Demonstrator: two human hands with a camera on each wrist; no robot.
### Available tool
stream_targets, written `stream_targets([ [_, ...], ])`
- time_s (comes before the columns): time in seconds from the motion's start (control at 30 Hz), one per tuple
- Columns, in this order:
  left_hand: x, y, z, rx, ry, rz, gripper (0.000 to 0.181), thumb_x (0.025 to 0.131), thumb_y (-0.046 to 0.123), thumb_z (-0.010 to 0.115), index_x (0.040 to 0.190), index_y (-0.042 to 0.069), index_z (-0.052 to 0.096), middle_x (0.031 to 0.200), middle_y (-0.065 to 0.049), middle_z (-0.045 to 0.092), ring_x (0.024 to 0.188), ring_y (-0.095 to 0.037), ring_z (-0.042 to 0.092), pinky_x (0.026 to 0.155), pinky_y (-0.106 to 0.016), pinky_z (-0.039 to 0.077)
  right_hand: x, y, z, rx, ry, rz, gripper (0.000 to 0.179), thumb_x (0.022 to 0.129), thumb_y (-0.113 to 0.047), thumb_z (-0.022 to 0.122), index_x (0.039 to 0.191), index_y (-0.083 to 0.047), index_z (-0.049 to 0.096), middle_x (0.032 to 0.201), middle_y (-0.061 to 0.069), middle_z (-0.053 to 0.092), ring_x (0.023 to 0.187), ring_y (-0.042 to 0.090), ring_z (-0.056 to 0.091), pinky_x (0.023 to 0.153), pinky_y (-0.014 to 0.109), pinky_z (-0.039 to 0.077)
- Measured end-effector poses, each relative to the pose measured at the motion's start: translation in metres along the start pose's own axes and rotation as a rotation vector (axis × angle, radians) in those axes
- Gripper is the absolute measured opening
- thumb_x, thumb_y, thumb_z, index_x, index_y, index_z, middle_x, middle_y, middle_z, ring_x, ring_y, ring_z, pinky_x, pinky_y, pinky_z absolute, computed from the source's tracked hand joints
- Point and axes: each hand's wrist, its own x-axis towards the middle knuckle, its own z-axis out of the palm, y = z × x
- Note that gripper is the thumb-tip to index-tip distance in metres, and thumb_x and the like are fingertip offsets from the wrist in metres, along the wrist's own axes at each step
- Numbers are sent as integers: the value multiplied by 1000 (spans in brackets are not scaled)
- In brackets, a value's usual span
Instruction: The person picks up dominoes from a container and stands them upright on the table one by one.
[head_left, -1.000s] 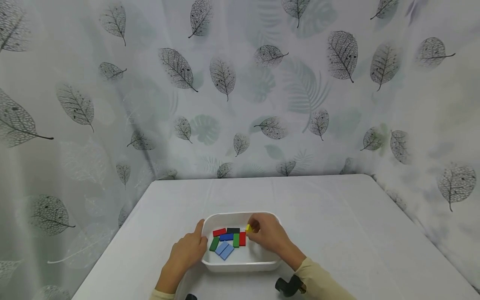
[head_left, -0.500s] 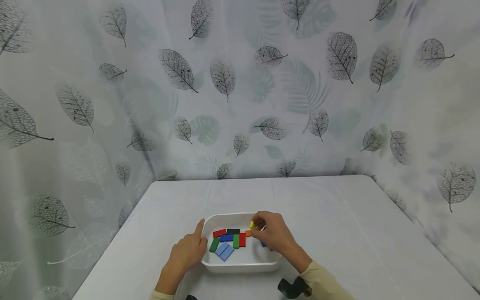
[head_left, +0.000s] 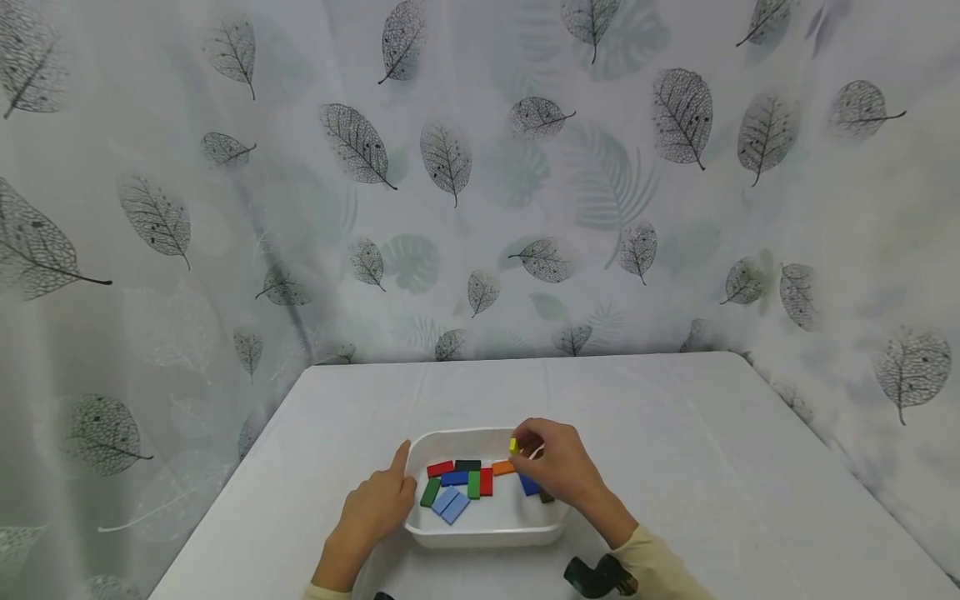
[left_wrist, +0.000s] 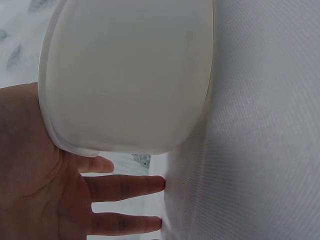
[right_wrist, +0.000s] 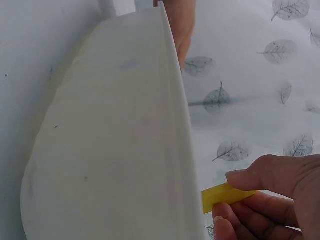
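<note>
Nearest, lower centre: left hand [head_left: 378, 504], fingers straight, spread, against left rim of white tray [head_left: 487, 540]. Contact looks light, we judge; knock could slide tray. Inside, tray's lower left: two light-blue blocks [head_left: 455, 508] lying flat. Tray's right: dark-blue block [head_left: 528, 486], partly hidden by right hand [head_left: 561, 465], which could nudge it. Farther, tray's upper right: right hand pinches yellow block [head_left: 513, 446]; fingertip slip could drop it onto orange block [head_left: 503, 468]. Farthest, upper frame: leaf-print curtain [head_left: 480, 200].

White table [head_left: 675, 467]; behind and beside it, pale curtain [head_left: 480, 208] printed with dark veined leaves [head_left: 682, 115], faint green fronds [head_left: 611, 187].
</note>
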Motion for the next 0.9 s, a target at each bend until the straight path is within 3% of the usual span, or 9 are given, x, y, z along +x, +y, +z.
stream_targets([
  [0.9,-2,0,0,1,-6,4,61,104,23,48,160,1,34,64,-6,47,51,-21,45,48,-33,37,3,2,-28,14,95,10,20,83,2,83,97,-9,73,87,-3,68,79,13,65,74,32,58],
])
